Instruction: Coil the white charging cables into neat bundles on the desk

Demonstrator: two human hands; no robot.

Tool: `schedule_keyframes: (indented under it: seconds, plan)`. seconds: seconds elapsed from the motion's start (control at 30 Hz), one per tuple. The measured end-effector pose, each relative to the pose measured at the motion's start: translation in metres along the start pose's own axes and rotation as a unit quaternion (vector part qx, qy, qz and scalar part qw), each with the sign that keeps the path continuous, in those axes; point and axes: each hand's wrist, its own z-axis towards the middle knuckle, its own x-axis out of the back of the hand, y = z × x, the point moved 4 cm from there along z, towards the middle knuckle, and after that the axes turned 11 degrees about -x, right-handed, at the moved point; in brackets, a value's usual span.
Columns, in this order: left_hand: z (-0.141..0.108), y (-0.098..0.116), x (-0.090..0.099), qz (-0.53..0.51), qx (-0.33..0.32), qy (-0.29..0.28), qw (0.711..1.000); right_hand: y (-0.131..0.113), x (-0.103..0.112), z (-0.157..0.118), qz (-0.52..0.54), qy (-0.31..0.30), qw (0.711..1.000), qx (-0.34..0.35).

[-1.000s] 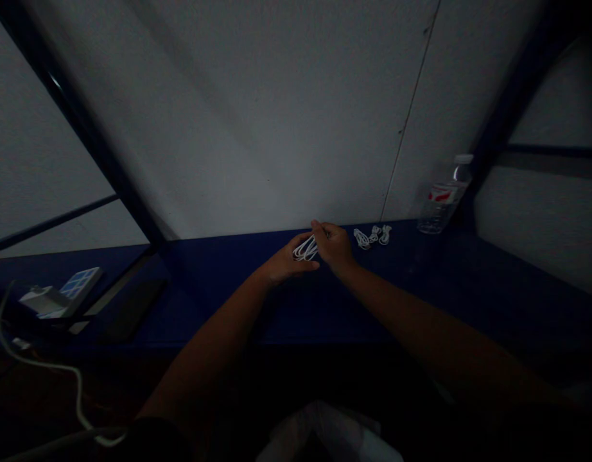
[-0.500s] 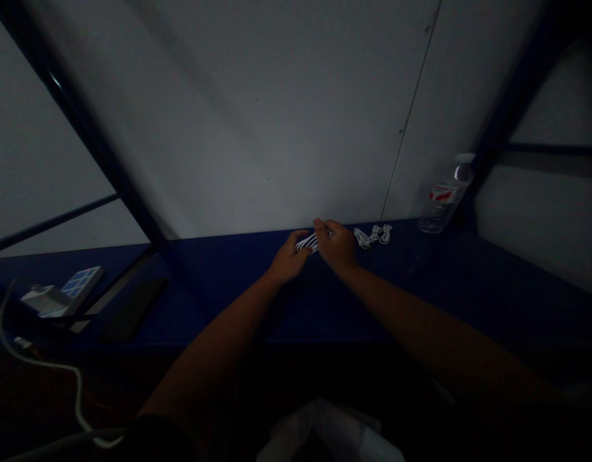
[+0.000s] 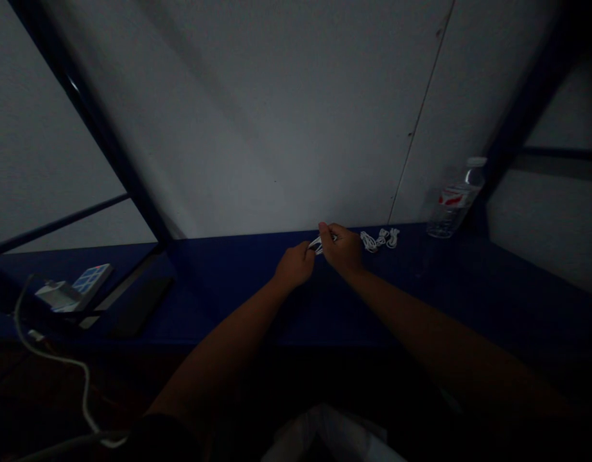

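A bundle of white cable [image 3: 317,244] is held between my two hands over the blue shelf [image 3: 219,282]. My left hand [image 3: 296,264] is closed on the bundle's left end. Its right part sits in the closed fingers of my right hand [image 3: 343,249], with the thumb pointing up. Just right of my right hand, several small coiled white cables [image 3: 381,239] lie side by side on the shelf near the wall.
A clear plastic bottle [image 3: 454,202] with a red and white label stands at the right by the wall. At the left are a dark flat object [image 3: 140,307], a blue and white box [image 3: 92,282], a white adapter [image 3: 58,295] and a loose cable [image 3: 87,391].
My left hand's fingers have closed further round the bundle, and less of the white cable shows. The whole view has shifted slightly, so everything appears a little further right.
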Motion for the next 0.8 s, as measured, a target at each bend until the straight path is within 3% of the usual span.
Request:
schedule_keyframes:
  seconds: [0.17, 0.27, 0.43, 0.5, 0.63, 0.7, 0.8]
  plan:
    - [0.002, -0.014, -0.005, -0.206, 0.049, -0.044, 0.976, 0.002, 0.003, 0.006, -0.008, -0.037, 0.999, 0.037]
    - [-0.002, -0.003, -0.005, -0.284, -0.014, -0.059, 0.957, 0.018, 0.006, 0.016, 0.039, -0.005, 0.998, -0.041]
    - [-0.002, 0.006, -0.011, -0.186, -0.116, 0.0, 0.976, 0.042, -0.012, 0.016, 0.238, -0.053, 0.94, -0.238]
    - [0.001, 0.002, -0.016, -0.146, -0.145, 0.027, 0.978, 0.039, -0.021, 0.009, 0.256, -0.077, 0.933, -0.242]
    - [0.003, 0.0, -0.018, -0.151, -0.186, 0.08, 0.968, 0.027, -0.029, -0.004, 0.218, -0.104, 0.95, -0.196]
    - [0.001, 0.005, -0.012, -0.183, -0.189, 0.105, 0.959, 0.023, -0.034, -0.009, 0.208, -0.149, 0.946, -0.199]
    - [-0.001, 0.006, 0.005, -0.263, -0.134, 0.161, 0.942, 0.018, -0.043, -0.016, 0.194, -0.309, 0.91, -0.198]
